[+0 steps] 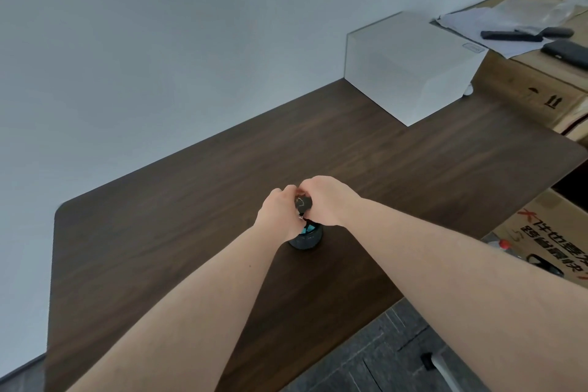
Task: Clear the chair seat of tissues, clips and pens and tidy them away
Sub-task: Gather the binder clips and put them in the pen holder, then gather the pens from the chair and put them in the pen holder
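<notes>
On the dark wooden desk (191,232) stands a small dark round holder (304,240) with something blue showing inside it. Both my hands meet just above it. My left hand (278,213) and my right hand (327,200) pinch a black binder clip (302,204) between their fingertips, directly over the holder's mouth. The clip's wire handles point down toward the holder. My hands hide most of the holder's rim. The chair seat, tissues and pens are out of view.
A white box (410,70) stands at the desk's back right against the wall. Cardboard boxes (541,92) at the right carry papers, a dark remote and a phone. Another printed carton (541,232) sits lower right above grey floor.
</notes>
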